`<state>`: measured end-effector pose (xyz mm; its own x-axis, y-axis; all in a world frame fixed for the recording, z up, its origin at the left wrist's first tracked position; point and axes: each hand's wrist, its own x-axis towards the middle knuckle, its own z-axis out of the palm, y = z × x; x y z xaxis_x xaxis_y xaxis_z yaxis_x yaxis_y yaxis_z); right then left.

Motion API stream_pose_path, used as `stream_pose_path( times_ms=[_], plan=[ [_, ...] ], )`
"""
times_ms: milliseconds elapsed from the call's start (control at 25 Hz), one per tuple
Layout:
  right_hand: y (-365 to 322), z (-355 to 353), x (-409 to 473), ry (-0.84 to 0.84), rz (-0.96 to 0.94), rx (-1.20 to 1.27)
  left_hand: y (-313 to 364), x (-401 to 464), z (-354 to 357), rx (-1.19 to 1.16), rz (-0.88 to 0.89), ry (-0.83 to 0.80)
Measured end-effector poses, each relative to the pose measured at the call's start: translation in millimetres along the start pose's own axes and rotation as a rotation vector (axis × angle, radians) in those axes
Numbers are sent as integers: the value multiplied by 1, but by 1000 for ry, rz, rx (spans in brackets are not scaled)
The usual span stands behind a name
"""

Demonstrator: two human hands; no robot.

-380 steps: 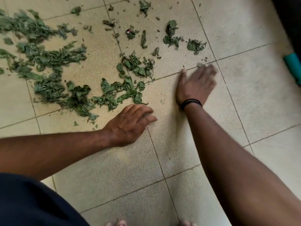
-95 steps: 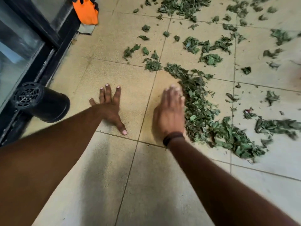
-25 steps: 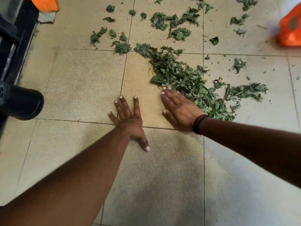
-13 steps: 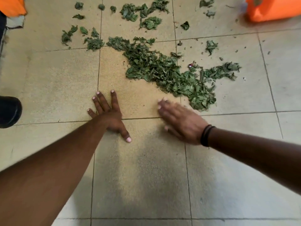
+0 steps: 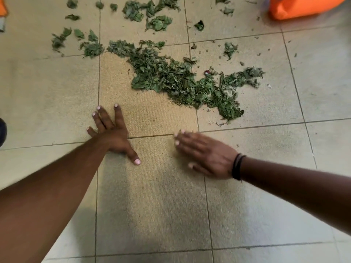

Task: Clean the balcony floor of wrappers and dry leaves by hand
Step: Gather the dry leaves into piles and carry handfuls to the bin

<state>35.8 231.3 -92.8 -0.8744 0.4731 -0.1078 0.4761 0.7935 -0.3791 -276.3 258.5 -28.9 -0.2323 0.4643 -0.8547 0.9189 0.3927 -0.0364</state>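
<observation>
The square floor tiles (image 5: 152, 196) are beige-tan with a fine speckled grain and thin dark grout lines, and the crumpled dry leaves (image 5: 182, 82) on them are dull green. There's a bright orange plastic bag (image 5: 302, 6) up top, plus a black wristband (image 5: 238, 166) and pale pink nails (image 5: 137, 161).

A heap of crumpled, dry green leaves (image 5: 182, 80) lay gathered in a ragged band across the beige tiled balcony floor (image 5: 152, 196), spanning a grout line and trailing off toward the right. Smaller clumps and single scraps (image 5: 152, 14) sat scattered beyond it, some just beside the heap, others well apart toward the far edge. A small red-and-white scrap (image 5: 207, 72), possibly a wrapper, rested at the heap's far edge, too small to identify for certain
</observation>
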Motion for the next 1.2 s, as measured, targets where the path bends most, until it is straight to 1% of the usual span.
stream_pose_path(
  times_ms=[40,80,120,200,240,280,360,440,520,640,720,800,880,960,1000,1040,1160,1200],
  plan=[
    [-4,8,-7,-50,-69,-10,0,0,0,4,4,-2],
    [2,10,-12,-62,-71,-30,-1,1,0,10,11,-6],
    [14,8,-14,-29,5,-28,0,1,0,9,15,-7],
    [39,-2,-14,43,251,7,2,0,-1,-4,5,4],
    [45,-5,-15,63,307,6,2,-1,-1,-6,3,4],
    [48,-4,-15,74,310,-7,2,-2,-1,-6,5,-2],
    [47,0,-14,93,243,-31,2,-5,-2,-7,-11,-11],
    [45,1,-15,113,207,-25,13,-12,-4,-47,-70,0],
    [46,-1,-17,126,222,-12,40,-22,-1,-91,-88,6],
    [45,-2,-16,167,203,-18,94,-25,5,-176,-51,-6],
    [40,2,-20,193,210,-86,116,-22,7,-213,-103,-53],
    [43,0,-20,252,209,-173,124,-13,6,-235,-154,-55],
    [42,-2,-20,282,146,-181,122,-14,8,-261,-161,-31],
    [42,2,-22,251,75,-133,118,-15,11,-239,-128,-19],
    [44,2,-22,230,79,-109,118,-14,11,-224,-122,-22],
    [46,0,-21,229,128,-88,118,-14,11,-225,-120,-23],
    [57,-13,-19,276,407,-28,117,-13,12,-223,-104,-21],
    [57,-17,-17,270,422,1,117,-12,12,-220,-103,-22]
  ],
)
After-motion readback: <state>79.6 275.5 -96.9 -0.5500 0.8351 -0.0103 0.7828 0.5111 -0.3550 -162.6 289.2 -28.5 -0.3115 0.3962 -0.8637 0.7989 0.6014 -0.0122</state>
